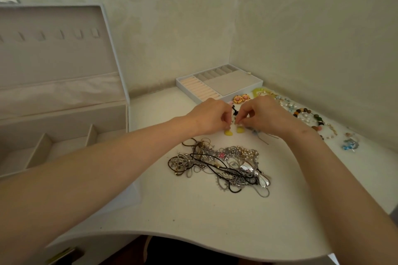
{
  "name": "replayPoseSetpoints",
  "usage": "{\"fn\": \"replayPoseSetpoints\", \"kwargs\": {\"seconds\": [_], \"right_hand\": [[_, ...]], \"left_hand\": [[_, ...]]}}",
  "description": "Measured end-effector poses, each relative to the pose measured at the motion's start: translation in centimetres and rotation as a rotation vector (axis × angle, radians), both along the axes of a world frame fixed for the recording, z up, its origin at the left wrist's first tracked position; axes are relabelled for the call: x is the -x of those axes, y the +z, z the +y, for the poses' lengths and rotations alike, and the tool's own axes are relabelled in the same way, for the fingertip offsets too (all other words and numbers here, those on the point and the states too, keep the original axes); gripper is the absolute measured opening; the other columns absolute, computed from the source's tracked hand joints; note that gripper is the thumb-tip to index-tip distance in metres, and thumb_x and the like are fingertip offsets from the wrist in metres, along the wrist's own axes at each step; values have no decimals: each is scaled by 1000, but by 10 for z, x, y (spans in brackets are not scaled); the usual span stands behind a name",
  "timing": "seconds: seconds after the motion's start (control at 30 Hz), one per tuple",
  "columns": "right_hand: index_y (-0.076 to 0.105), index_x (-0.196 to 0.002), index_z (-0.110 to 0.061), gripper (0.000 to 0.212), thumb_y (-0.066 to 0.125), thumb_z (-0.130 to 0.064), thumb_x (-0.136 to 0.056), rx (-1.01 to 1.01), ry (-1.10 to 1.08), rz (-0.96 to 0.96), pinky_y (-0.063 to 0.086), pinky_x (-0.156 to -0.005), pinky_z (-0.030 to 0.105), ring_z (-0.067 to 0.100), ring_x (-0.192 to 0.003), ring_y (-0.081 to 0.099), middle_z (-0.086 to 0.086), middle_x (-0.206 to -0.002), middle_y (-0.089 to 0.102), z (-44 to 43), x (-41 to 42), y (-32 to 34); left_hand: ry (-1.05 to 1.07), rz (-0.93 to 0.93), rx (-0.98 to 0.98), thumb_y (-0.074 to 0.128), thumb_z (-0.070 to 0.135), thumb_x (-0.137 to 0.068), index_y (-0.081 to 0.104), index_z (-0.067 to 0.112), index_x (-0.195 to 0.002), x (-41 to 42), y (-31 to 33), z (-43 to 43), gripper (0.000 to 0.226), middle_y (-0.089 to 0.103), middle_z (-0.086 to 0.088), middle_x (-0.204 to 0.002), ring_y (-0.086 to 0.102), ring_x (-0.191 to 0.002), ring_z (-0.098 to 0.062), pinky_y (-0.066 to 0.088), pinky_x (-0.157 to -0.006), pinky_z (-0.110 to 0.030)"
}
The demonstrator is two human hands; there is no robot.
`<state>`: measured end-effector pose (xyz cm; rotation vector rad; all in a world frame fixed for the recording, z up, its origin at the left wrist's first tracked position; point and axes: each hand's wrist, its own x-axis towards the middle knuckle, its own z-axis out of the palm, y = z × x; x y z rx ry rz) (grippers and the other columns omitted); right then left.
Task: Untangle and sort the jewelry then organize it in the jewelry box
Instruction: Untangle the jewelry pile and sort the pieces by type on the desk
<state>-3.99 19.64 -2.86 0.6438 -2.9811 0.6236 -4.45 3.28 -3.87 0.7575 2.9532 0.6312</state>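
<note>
Centre frame, left hand (pixel 210 117) and right hand (pixel 261 115) each pinch-grip yellow earrings (pixel 228 133) — a slip could drop them into the tangle (pixel 219 165).

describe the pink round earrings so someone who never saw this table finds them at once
Find the flat white tray at the back. By its near edge lie two round earrings side by side. Only they have pink centres ringed in gold; the beads nearby are strung.

Soft dim light, wide-angle edge warping.
</note>
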Motion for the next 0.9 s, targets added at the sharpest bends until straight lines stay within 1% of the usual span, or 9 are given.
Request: {"fn": "replayPoseSetpoints", "kwargs": {"seconds": [0.07,0.2,0.33,0.4,0.47,0.57,0.7,0.83,0.9], "right_hand": [[76,-85,-13,10,70,-5,-81,15,4,16,36,-52,10,2,-53,47,-19,-60,50,-1,0,-1],[76,-85,-10,11,71,-2,-79,49,23,28,36,-54,6,-2,-55,44,-18,-61,50,-3,-1,-3],[76,-89,-14,15,73,-3,-78,62,23,28,36,-56,4,-4,-57,45,-17,-67,54,-3,0,-4],[74,-89,-17,15,74,-6,-78,84,11,37,35,-55,3,-6,-58,49,-12,-72,59,-3,0,-4],[73,-88,-18,15,75,-8,-78,108,8,42,35,-57,3,-12,-60,50,-7,-77,64,-3,-4,-3],[73,-87,-19,14,75,-9,-78,140,20,-4,38,-58,7,-4,-60,51,-9,-74,64,1,-22,0],[71,-78,-30,17,78,-14,-75,195,96,-126,40,-59,12,0,-62,51,-11,-73,62,1,-48,0],[73,-86,-31,17,80,-22,-74,121,150,-118,40,-63,17,7,-73,56,-12,-82,62,-6,-56,-7],[72,-90,-29,20,81,-23,-73,106,149,-147,42,-66,19,5,-74,56,-12,-84,60,-6,-58,-7]], "left_hand": [[7,19,-15,68,13,-83,66,11,-91,0,-1,0,8,55,5,-80,57,-87,-15,49,-78,-32],[20,-3,-60,68,12,-82,60,13,-89,0,-4,-1,11,54,5,-79,55,-83,-15,49,-76,-33],[59,-90,-152,64,4,-84,56,11,-90,-2,5,-4,12,68,-9,-89,62,-70,-15,50,-54,-21],[68,-144,-184,62,2,-85,55,11,-90,-4,13,-10,12,70,-11,-90,62,-65,-10,49,-50,-16],[59,-147,-157,63,2,-84,58,10,-90,-6,21,-20,11,70,-9,-89,62,-69,-10,48,-54,-14],[10,-132,-46,71,10,-81,62,15,-89,-13,26,-40,13,66,-1,-90,58,-81,-10,47,-72,-19],[-125,-306,91,79,25,-74,58,27,-88,-25,28,-57,25,61,8,-92,55,-86,-6,42,-67,-9],[-187,-356,217,80,31,-71,55,25,-96,-34,23,-58,36,56,3,-103,53,-96,-14,46,-82,-26],[-202,-384,210,81,32,-70,53,25,-98,-39,22,-57,40,54,4,-102,54,-95,-16,46,-81,-27]]}}
